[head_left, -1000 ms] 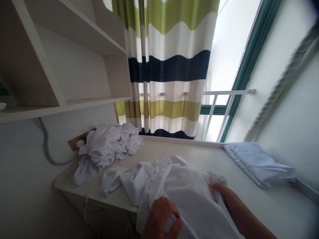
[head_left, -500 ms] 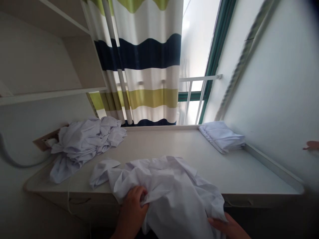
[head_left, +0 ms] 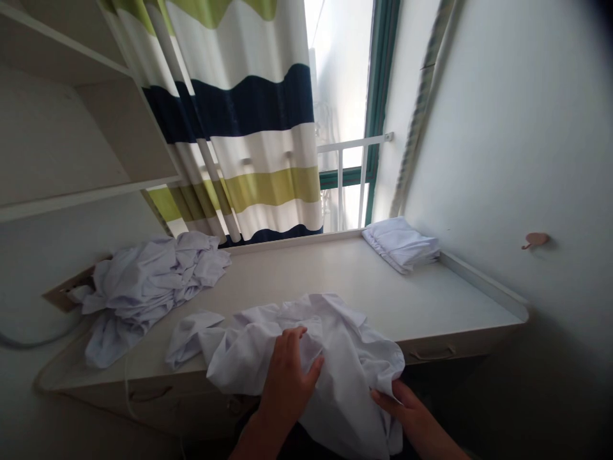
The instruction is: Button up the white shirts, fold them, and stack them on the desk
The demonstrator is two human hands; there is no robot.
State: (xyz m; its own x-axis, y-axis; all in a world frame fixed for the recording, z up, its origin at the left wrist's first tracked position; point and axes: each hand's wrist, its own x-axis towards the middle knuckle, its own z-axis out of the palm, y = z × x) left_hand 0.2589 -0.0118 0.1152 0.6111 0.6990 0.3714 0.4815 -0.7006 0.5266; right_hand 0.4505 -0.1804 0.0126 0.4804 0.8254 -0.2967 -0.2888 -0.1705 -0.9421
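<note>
A crumpled white garment [head_left: 335, 364] lies across the front of the desk and hangs over its edge towards me. My left hand [head_left: 290, 374] is over the middle of the garment, thumb and fingers apart, with no cloth gripped between them. At the garment's right side, my right hand [head_left: 402, 406] pinches the hanging cloth between thumb and fingers. Which part of the garment it grips I cannot make out.
A loose heap of white cloth [head_left: 153, 281] sits at the desk's left end, partly over a wall socket plate [head_left: 67, 291]. Folded white cloth [head_left: 400, 243] lies at the back right. The desk [head_left: 306, 268] has raised edges; a shelf unit [head_left: 110, 128] overhangs the left.
My left hand has let go of the cloth and moved up and right over the garment. The right hand still holds its side, slightly further left and higher. The view has tilted and turned right.
</note>
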